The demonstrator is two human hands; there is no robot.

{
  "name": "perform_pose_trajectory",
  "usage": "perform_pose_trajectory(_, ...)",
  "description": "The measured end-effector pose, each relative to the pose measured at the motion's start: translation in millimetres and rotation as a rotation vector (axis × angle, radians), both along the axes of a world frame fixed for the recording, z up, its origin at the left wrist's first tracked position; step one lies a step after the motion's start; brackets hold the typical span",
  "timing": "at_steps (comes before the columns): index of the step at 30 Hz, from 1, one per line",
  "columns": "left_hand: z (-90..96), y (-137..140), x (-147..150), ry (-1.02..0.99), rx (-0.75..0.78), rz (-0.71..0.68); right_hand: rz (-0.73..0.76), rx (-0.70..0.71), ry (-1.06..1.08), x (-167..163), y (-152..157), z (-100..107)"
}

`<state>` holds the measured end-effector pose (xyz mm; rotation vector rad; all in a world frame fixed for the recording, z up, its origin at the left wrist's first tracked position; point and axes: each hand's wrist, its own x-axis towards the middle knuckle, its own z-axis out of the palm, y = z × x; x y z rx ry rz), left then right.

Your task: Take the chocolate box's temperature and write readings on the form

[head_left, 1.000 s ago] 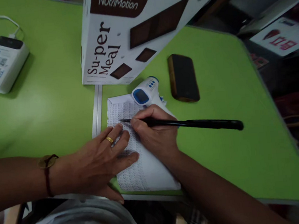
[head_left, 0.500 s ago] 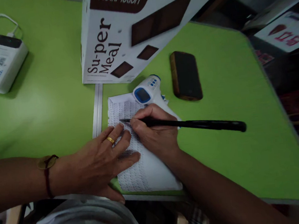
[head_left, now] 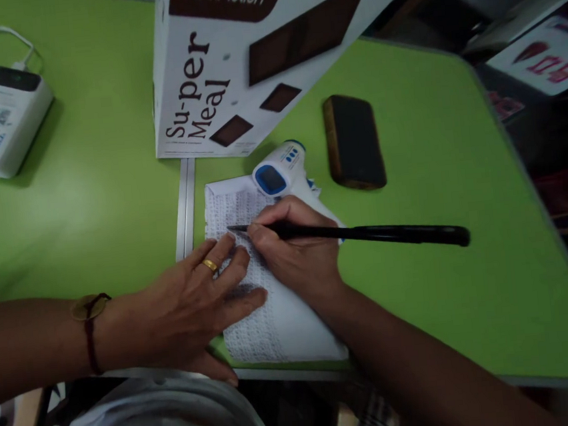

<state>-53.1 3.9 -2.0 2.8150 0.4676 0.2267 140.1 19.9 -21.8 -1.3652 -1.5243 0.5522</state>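
A black pen (head_left: 391,233) is gripped in my right hand (head_left: 300,245), its tip touching the paper (head_left: 302,328) near the upper left part. Rows of small handwriting fill much of the sheet; its right side is plain white. My left hand (head_left: 187,309), with a gold ring on one finger, lies over the left part of the paper with its fingers spread, thumb at the table's edge. Just behind my right hand a white and blue infrared thermometer (head_left: 280,173) rests at the top of the paper, its handle partly covered by that hand.
A tall white "Su-per Meal" box (head_left: 230,71) stands behind the paper. To the right lies a dark phone (head_left: 355,142) in a brown case. At the far left, a white power bank (head_left: 4,126) has a cable plugged in. The green table (head_left: 466,222) has a metal seam.
Both hands and the paper stay almost exactly where they were. The pen's far end has tipped very slightly; the view has shifted a little.
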Motion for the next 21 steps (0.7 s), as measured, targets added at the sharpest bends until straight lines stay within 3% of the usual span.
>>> perform_pose_trajectory(21,-3.9,-0.6,-1.8,-0.026,-0.004,-0.001,-0.003,-0.004,-0.014,1.0,-0.8,1.6)
